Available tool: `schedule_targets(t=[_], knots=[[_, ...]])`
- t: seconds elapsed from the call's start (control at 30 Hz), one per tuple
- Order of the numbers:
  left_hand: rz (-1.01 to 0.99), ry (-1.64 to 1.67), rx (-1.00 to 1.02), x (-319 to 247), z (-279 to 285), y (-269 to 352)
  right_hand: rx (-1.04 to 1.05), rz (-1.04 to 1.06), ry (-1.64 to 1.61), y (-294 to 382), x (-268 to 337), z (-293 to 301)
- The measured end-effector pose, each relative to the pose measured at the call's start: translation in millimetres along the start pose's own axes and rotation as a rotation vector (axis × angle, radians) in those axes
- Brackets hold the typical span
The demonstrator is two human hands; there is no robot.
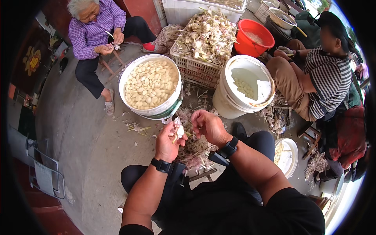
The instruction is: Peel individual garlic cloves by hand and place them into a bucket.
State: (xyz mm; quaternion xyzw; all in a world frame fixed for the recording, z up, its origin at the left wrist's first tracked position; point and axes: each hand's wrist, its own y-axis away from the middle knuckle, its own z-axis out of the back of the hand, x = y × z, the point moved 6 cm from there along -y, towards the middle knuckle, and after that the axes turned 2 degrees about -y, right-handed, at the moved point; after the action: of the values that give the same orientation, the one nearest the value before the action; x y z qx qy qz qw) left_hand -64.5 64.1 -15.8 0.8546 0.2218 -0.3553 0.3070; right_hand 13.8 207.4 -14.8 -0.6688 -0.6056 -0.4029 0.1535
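My left hand (168,144) holds a partly peeled garlic bulb (178,131) with papery skin hanging from it. To its right, my right hand (209,127) is raised with curled fingers, apart from the bulb; whether something small sits between its fingertips cannot be told. Beyond my left hand stands a white bucket (125,103) of peeled garlic cloves (149,83) in liquid. Another white bucket (227,101), beyond my right hand, has a broken-open lid and cloves in water inside. Garlic skins and stalks (195,151) lie heaped on the ground below my hands.
A plastic crate (196,70) heaped with garlic bulbs (205,35) stands ahead, beside a red bucket (255,41). One person (98,32) sits at the upper left, another (320,70) at the right. A small white tub (289,160) with cloves is by my right knee.
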Motion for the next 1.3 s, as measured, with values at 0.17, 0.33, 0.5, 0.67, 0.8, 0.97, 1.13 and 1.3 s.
schedule_targets(t=[0.17, 0.33, 0.5, 0.67, 0.8, 0.97, 1.13, 1.3], knots=[[-0.062, 0.04, -0.099, 8.5, 14.0, -1.9, 0.062, 0.305, 0.972, 21.4, 11.0, -56.1], [-0.005, -0.261, -0.042, 4.2, -3.0, 6.0, -0.007, 0.484, 1.071, 24.1, 15.4, -50.0], [-0.079, -0.297, -0.06, -0.8, 0.4, 1.4, 0.081, 0.548, 1.04, 25.2, 11.8, -51.8], [-0.15, -0.241, -0.129, -5.1, -5.5, 5.8, 0.103, 0.612, 1.166, 28.0, 15.1, -61.5], [-0.132, -0.249, -0.141, 2.8, -3.1, 4.3, 0.074, 0.651, 1.248, 25.8, 6.6, -58.8], [-0.196, -0.257, -0.16, 4.1, 2.3, 1.4, 0.034, 0.801, 1.346, 23.4, 3.3, -64.4], [-0.211, -0.232, -0.181, 2.9, 0.0, 7.1, 0.035, 0.708, 1.244, 20.0, 1.0, -63.3], [-0.049, -0.001, 0.01, -2.6, 0.3, 1.1, 0.228, 0.117, 0.295, 0.7, -11.6, -46.1]])
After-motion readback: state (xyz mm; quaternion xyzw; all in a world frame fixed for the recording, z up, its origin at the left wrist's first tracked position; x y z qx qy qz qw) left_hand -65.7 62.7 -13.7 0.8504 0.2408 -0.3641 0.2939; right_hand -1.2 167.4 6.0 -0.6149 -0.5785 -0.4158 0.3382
